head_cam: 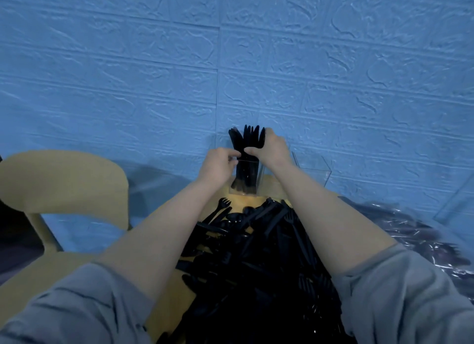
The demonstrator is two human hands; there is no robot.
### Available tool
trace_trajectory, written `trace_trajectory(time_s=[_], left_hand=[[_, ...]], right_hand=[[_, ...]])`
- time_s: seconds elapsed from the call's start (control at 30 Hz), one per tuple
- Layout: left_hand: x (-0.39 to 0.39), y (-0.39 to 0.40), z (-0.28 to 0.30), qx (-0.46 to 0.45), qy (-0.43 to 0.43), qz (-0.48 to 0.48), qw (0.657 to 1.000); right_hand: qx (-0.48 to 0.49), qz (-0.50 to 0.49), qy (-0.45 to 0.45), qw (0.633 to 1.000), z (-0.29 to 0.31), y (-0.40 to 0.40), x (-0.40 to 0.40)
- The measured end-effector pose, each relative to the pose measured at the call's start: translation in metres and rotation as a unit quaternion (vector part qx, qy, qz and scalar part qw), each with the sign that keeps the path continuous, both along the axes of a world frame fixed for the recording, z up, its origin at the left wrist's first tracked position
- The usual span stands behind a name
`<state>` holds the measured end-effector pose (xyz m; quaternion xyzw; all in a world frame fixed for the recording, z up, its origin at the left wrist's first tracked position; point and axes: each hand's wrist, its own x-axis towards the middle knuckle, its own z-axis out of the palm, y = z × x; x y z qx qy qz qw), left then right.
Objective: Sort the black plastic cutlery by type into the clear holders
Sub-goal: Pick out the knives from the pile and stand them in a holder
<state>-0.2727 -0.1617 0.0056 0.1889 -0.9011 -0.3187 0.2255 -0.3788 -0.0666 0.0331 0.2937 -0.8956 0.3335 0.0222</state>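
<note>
**Both hands at the fork bundle in the clear holder**

A bundle of black forks (pixel 247 138) stands upright in a clear holder (pixel 259 175) at the far edge of the worktop (pixel 171 287), tines up and rising well above the rim. The right hand (pixel 272 148) has its grip closed round the bundle, thumb curled in front just above the rim and fingers reaching round the far side near the tines. The left hand (pixel 218 162) pinches at the same bundle from the left, its fingertips meeting the right thumb at rim height. A second clear holder (pixel 314 170) stands just beside the first, on its right, close to the blue textured wall (pixel 333 61). Nearer the person, a heap of loose black cutlery (pixel 256 261) lies between the forearms, with forks visible at its far edge. A crumpled clear plastic bag (pixel 415 238) lies to the right of the heap. A tan chair (pixel 64 179) stands to the left.
</note>
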Motion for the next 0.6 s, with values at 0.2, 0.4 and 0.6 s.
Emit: trace_trajectory(time_s=[0.2,0.4,0.6], left_hand=[[0.031,0.001,0.0,0.044,0.011,0.009,0.999],[0.067,0.021,-0.017,0.051,-0.082,-0.021,0.995],[0.077,0.058,-0.028,0.011,-0.151,-0.072,0.986]], right_hand=[[-0.049,-0.006,0.049,0.998,0.005,0.023,0.018],[0.15,0.192,0.041,0.969,0.001,0.059,0.055],[0.317,0.207,0.072,0.923,-0.032,0.077,0.068]])
